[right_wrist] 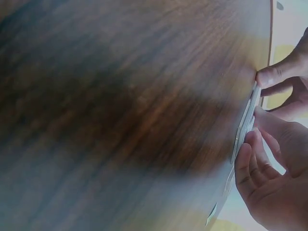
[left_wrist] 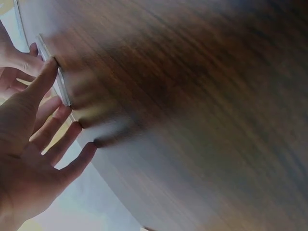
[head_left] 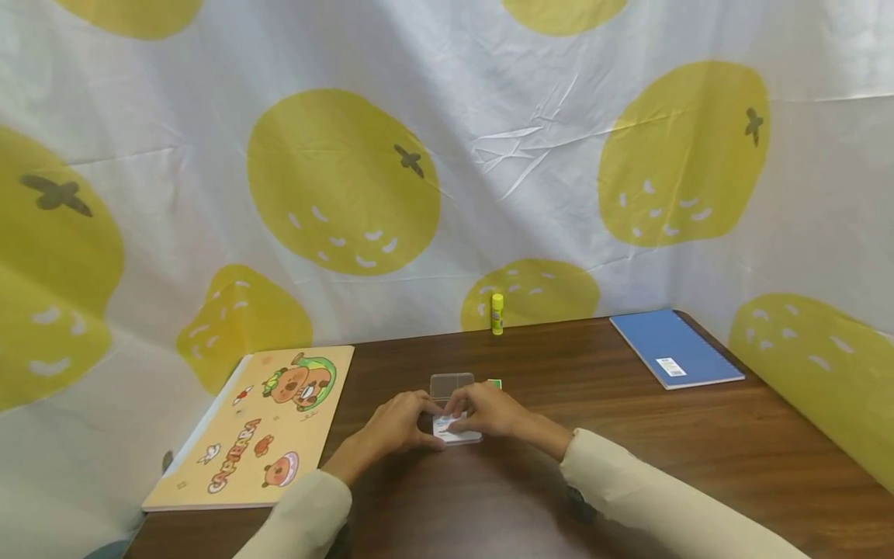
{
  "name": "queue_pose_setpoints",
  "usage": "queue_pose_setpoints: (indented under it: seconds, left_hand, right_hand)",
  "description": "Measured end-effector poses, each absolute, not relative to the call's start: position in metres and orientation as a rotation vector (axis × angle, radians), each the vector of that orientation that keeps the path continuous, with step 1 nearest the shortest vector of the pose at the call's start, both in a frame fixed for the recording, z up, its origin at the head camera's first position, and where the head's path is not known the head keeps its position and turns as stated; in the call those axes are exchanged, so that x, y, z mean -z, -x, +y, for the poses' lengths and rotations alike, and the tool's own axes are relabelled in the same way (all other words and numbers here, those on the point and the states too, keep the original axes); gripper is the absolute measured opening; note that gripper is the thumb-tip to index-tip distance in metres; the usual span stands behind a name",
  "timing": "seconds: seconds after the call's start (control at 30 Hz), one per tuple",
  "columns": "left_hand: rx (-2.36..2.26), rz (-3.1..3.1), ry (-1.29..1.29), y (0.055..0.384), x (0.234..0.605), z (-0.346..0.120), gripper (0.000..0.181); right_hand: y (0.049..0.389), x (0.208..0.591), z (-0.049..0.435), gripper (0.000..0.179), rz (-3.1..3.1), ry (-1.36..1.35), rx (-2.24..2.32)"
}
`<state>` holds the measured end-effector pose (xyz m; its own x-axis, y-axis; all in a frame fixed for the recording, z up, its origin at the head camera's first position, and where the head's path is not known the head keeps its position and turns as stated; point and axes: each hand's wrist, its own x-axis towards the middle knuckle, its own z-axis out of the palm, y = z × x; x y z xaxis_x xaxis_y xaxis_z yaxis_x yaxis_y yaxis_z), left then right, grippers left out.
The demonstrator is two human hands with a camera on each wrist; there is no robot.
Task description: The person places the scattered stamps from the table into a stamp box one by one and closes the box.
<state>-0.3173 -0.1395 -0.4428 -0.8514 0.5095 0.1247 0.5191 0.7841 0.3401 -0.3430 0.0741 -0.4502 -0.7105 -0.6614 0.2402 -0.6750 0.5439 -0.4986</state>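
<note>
A small clear plastic case lies on the table with its lid raised at the far side. In its near half is a flat white piece with faint printing. My left hand holds the case's left side, thumb at the near corner and other fingers spread, as the left wrist view shows. From the right, my right hand reaches over the case, thumb and curled fingers on the white piece. The right wrist view shows its fingers bent beside the case edge. The right hand hides part of the contents.
Behind the right hand lies a small green-and-white item. A yellow glue stick stands at the table's back edge. A capybara-printed pad lies left, and a blue notebook back right. A fruit-patterned curtain surrounds the table.
</note>
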Motion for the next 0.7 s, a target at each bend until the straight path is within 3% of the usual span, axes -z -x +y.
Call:
queue_pose_setpoints:
  seconds: [0.23,0.7]
  left_hand:
    - [0.592,-2.944,0.842,0.3167,0.4431,-0.1401,0.048]
    - [0.609,-2.944,0.831,0.3159,0.4418,-0.1395,0.047]
  right_hand:
    - [0.3429,0.4493,0.0722,0.005,-2.708,-1.244,-0.81]
    - [0.3423,0.4512,0.0701,0.004,-2.669,-1.264,-0.743]
